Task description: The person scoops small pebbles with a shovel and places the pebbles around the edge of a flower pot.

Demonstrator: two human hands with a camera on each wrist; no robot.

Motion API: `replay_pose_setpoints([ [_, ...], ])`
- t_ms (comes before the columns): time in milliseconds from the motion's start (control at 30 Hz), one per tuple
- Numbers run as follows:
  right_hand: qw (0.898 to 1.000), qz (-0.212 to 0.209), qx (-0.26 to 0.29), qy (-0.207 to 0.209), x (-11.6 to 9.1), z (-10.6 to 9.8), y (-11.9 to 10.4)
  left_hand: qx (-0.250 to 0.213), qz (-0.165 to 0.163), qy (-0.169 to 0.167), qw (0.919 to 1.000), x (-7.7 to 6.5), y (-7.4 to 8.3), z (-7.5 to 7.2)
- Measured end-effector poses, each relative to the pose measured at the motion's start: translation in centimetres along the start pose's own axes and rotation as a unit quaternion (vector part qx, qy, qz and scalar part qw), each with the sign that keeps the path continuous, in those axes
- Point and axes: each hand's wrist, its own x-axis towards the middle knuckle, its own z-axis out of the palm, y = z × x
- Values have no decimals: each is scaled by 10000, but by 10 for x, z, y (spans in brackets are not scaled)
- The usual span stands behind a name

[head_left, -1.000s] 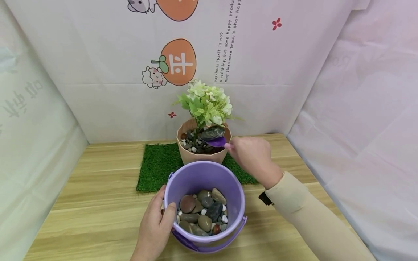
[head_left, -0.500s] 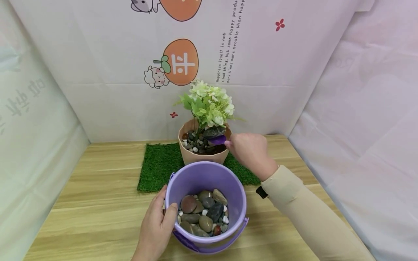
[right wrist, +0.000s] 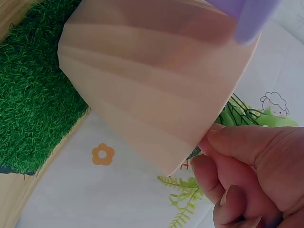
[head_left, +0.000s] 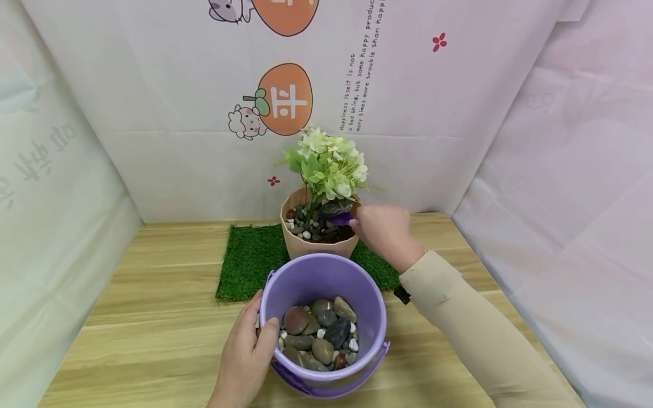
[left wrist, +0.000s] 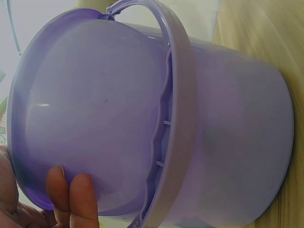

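Observation:
My left hand [head_left: 245, 354] holds the rim of a purple bucket [head_left: 305, 281], thumb over the inner edge. In the left wrist view its fingers [left wrist: 83, 199] lie against the bucket wall [left wrist: 237, 123]. With my right hand [head_left: 386, 231] I grip the pink handle [right wrist: 233, 176] of a small trowel. Its purple blade [head_left: 340, 220] dips into a peach flowerpot [head_left: 320, 249], with a large dark stone [head_left: 335, 207] on it, under the leaves. Small pebbles [head_left: 306, 234] and dark soil show in the pot around the stem of a white-flowered plant [head_left: 331, 161].
Several large stones [head_left: 322, 350] and small white pebbles lie in the bucket. Its handle [head_left: 352, 388] hangs down at the front. The pot stands on a green turf mat [head_left: 248, 263] on a wooden table [head_left: 153, 317], close to a printed cloth backdrop [head_left: 408, 102].
My right hand has shifted slightly left and farther forward, the trowel blade with the stone sitting a little deeper at the pot. The left hand keeps its hold on the bucket.

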Motion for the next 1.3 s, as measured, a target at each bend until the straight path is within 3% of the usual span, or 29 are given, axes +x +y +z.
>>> replay_pose_setpoints([
  [300,9995,31,-90,-305,14,-1,-4,22,-16,8,10000,-1,0,1],
  [633,9939,214,-415,-1001,26,-7,-10,177,137,190,9996,-3,-3,2],
  [1067,9881,310,-593,-1387,25,-15,-11,178,161,183,9995,-3,-2,2],
  [1300,9896,346,-635,-1244,18,-22,-10,207,163,154,9995,-2,-4,1],
])
